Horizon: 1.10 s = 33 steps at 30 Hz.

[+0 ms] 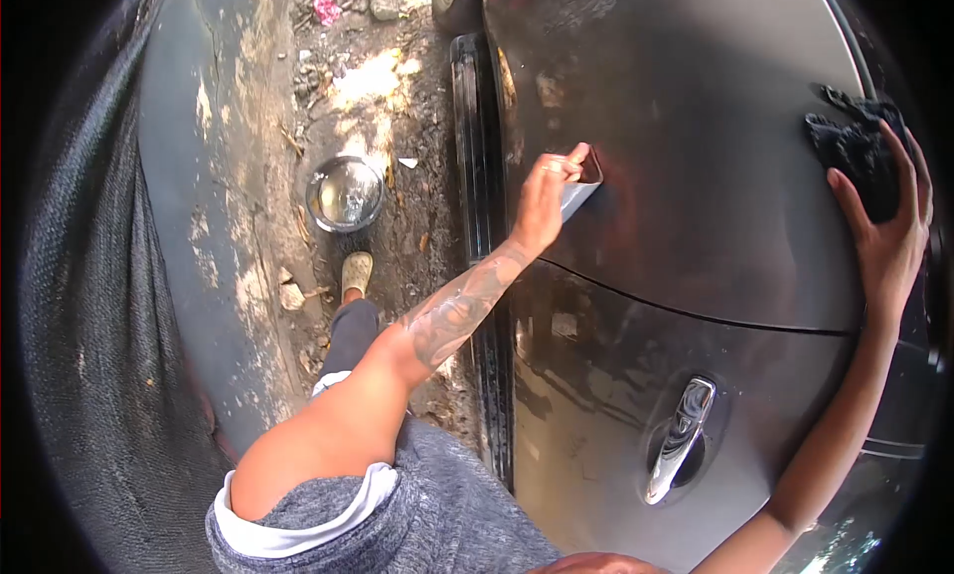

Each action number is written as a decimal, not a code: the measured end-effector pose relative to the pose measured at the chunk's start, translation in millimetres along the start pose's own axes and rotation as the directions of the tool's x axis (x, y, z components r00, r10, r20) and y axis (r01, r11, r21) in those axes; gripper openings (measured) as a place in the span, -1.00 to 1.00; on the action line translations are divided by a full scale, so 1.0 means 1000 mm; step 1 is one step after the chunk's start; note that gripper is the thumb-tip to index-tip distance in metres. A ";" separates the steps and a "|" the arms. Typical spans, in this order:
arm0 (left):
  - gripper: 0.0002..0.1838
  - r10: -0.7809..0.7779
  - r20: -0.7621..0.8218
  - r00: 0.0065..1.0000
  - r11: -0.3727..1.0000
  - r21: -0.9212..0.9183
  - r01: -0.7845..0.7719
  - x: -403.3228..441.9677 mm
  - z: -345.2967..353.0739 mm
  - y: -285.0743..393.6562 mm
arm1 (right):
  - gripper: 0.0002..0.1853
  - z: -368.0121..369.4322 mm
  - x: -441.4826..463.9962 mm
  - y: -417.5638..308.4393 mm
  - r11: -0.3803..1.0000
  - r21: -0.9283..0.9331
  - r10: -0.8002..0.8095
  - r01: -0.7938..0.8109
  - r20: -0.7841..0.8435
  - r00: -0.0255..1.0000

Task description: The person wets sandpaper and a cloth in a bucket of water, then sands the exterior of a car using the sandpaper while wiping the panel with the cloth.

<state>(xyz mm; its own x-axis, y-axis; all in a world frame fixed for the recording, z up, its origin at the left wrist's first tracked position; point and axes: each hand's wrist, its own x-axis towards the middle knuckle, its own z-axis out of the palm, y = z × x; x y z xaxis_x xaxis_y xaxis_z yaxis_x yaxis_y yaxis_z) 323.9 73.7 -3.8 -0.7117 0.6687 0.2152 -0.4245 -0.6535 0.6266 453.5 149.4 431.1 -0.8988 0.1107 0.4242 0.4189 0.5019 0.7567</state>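
Observation:
My left hand (549,198) pinches a folded grey sheet with a brownish inner side (579,198) and holds it against the dark car panel (686,226). A reddish, dull patch shows on the panel just right of the sheet. At the far right, my right hand (887,221) grips a crumpled black cloth (863,157) near the window edge, its thumb and fingers around the cloth.
A chrome door handle (682,440) sits on the panel below a curved seam. Left of the car's black side trim (477,157), a round container of liquid (345,194) stands on littered ground beside a clog-shod foot (357,273). Dark mesh fabric (99,375) hangs far left.

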 end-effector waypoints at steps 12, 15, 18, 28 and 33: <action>-0.41 0.174 0.574 0.800 0.672 0.525 -0.523 -0.004 -0.020 0.005 | -0.29 0.004 -0.005 -0.007 0.990 0.131 0.071 -0.060 -0.080 0.994; -0.52 0.127 0.412 0.902 0.815 0.475 -0.331 -0.008 -0.015 0.001 | -0.30 0.007 -0.004 -0.009 0.973 0.187 0.131 -0.135 0.032 0.991; -0.55 0.124 0.166 0.978 0.944 0.284 -0.168 -0.011 -0.002 -0.002 | -0.26 -0.019 -0.008 -0.052 0.969 0.193 0.180 -0.157 -0.111 0.977; -0.32 0.144 0.324 0.935 0.817 0.495 -0.297 -0.079 0.056 -0.004 | -0.28 -0.012 -0.008 -0.032 0.969 0.131 0.218 -0.211 -0.042 0.975; -0.29 0.303 0.351 0.886 0.860 0.299 -0.413 0.083 0.081 0.040 | -0.26 -0.011 -0.011 -0.025 0.962 0.222 0.177 -0.157 -0.071 0.982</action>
<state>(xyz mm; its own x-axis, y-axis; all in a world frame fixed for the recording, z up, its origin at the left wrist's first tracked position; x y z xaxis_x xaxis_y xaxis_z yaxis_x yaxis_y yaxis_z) 292.8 131.5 99.5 -0.5627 0.5186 0.6438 0.0962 -0.7324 0.6741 454.2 126.0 412.9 -0.7991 0.1365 0.5855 0.5157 0.6562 0.5509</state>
